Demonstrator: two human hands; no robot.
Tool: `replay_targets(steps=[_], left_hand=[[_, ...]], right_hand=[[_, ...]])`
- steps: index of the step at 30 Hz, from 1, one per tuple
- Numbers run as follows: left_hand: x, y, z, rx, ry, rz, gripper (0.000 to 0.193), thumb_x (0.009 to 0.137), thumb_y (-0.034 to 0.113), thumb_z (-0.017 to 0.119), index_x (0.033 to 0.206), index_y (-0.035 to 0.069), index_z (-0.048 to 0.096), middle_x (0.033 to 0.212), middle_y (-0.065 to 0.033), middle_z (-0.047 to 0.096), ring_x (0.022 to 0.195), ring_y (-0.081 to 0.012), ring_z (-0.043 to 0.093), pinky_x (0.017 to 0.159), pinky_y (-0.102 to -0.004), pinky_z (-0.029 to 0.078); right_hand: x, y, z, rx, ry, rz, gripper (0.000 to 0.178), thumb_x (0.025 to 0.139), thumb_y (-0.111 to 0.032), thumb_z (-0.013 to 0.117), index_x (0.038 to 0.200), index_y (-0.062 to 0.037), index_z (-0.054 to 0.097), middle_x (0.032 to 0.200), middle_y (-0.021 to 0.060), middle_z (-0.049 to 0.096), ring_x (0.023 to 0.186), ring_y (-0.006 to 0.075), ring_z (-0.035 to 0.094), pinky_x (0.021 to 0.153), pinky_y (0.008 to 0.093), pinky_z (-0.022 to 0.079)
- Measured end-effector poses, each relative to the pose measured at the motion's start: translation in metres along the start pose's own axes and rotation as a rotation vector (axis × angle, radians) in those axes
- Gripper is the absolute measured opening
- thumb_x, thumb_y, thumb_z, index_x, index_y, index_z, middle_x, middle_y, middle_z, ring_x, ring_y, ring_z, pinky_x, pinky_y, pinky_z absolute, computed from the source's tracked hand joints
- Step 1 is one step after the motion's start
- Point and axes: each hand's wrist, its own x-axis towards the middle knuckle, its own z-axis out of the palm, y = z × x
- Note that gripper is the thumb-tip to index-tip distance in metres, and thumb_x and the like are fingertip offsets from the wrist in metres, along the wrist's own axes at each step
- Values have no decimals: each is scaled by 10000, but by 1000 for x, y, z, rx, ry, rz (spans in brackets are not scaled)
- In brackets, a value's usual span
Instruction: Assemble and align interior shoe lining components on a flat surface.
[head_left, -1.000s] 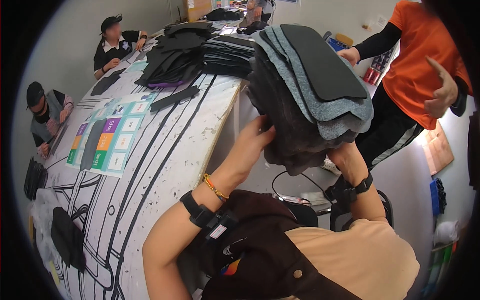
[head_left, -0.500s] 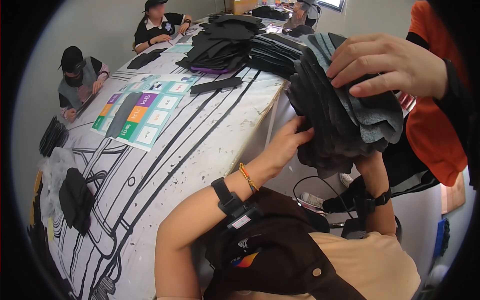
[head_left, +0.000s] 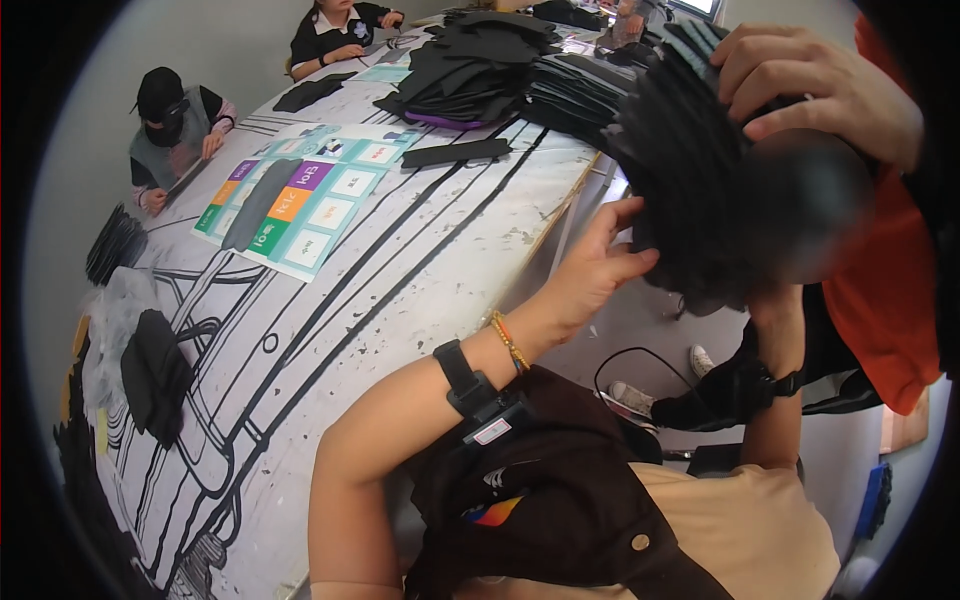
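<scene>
A thick stack of black sheet pieces (head_left: 690,170), cut in curved shapes, is held up at the right, off the table's edge. My left hand (head_left: 600,260) is at its left side, thumb and fingertips at the layered edges. Below the stack, my right hand (head_left: 778,305) supports it; its fingers are hidden behind the pieces. Another person's hand (head_left: 810,90) lies over the top right of the same stack. Part of the stack's right side is blurred.
The white table (head_left: 370,370) with black line drawings bears piles of black pieces (head_left: 470,75), a coloured printed sheet (head_left: 330,215) with a grey piece on it, and a dark strip (head_left: 456,153). Two people sit across. A person in orange (head_left: 880,300) stands close at right.
The stack has tipped, so its speckled grey faces no longer show. My left hand has shifted right and up with it, its thumb and fingers wider apart. The whole view has shifted slightly.
</scene>
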Motion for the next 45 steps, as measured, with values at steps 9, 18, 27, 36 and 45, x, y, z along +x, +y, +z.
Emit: replay_targets(steps=[9,18,27,36,45], left_hand=[[-27,47,-17,223,103,154,588,980,76,657,1489,1,373,1557,-166,362,1189,-191,643,1033,-330,478],[-185,151,-94,669,695,1,410,983,130,642,1367,32,536,1384,-90,567,1123,-168,666,977,-301,489],[-292,178,-123,779,1115,-242,350,1008,187,611,1325,39,611,1282,-61,638,1115,-158,659,955,-304,505],[-264,196,-259,1903,598,-353,359,995,245,616,1291,47,658,1229,-148,675,1111,-307,641,956,-399,506],[-222,218,-396,1971,1083,-715,443,974,373,566,1248,43,678,1260,-175,669,1226,-387,565,1039,-536,395]], right_hand=[[-130,106,-112,256,1122,390,506,1047,-391,520,1514,-197,494,1399,35,557,1222,191,538,1043,393,380],[-89,179,38,216,740,689,577,939,-330,631,1488,-216,494,1483,72,528,1324,214,491,1109,402,288],[36,242,143,-320,-41,142,279,946,-273,636,1171,-138,732,1522,202,491,1458,432,348,1196,509,259],[39,263,176,-469,-17,212,366,969,-278,573,1264,-92,682,1581,224,409,1498,442,286,1188,636,220],[34,257,172,-490,-144,300,445,991,-317,545,1361,-79,609,1526,246,464,1490,446,306,1171,703,193]])
